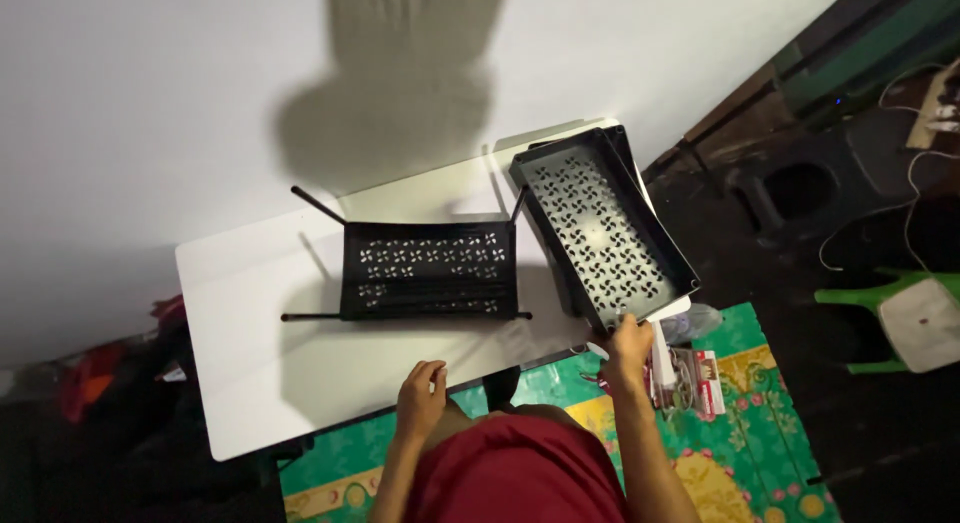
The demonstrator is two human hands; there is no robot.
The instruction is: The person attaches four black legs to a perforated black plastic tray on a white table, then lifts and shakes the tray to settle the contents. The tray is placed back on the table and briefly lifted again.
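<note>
My right hand [628, 345] pinches the near corner of the black perforated tray [603, 226], tilted at two o'clock on the white table [260, 373] so its open face shows. My left hand [420, 395], loosely curled and empty, rests at the table's edge at six, below the shelf section with rods [430, 270].

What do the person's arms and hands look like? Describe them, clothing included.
The left hand and right hand are bare: no gloves, rings, watch or bands visible. Both forearms are bare too, with no sleeves reaching them. Below them shows a dark red garment.
</note>
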